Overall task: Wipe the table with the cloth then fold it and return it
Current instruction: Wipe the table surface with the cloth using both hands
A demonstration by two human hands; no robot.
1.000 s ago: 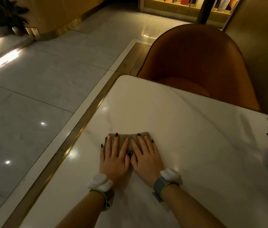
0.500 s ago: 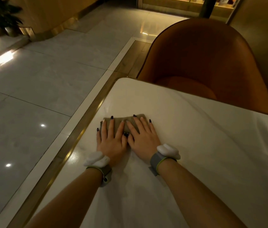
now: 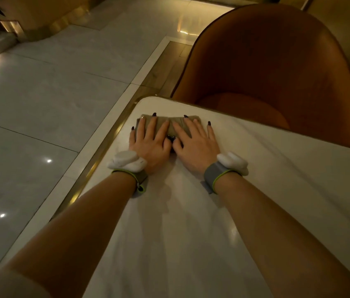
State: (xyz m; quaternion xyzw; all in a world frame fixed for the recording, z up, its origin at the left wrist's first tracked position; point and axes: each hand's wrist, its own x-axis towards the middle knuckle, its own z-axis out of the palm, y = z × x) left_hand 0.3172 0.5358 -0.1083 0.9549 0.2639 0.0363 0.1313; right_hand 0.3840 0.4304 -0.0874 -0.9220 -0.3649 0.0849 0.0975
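item: cloth — olive-brown, already folded into a compact oblong. it is lying flat on the white marble-look table, near the far left corner, close to both the far edge and the left edge. most of it is being covered by fingers; only its far strip and a patch between the two hands are being shown.

hands: the left hand and the right hand are being laid side by side on the cloth, palms down, fingers spread and flat, thumbs nearly meeting. nothing is being gripped or pinched — the cloth is only being pressed against the tabletop. a grey band with a white module is being worn at each wrist.

handling, as judged: the cloth is being read as light, soft and limp, not fragile. the polished top is likely letting it slide freely under flat pressure, so even downward weight is being called for while wiping. since it is folded in layers, the layers may shift or fan open if dragged by one edge. for lifting, a pinch through all layers at a short end, or at both ends together, is being suggested.

surroundings: an orange-brown chair is standing just beyond the far edge; tiled floor is lying to the left.
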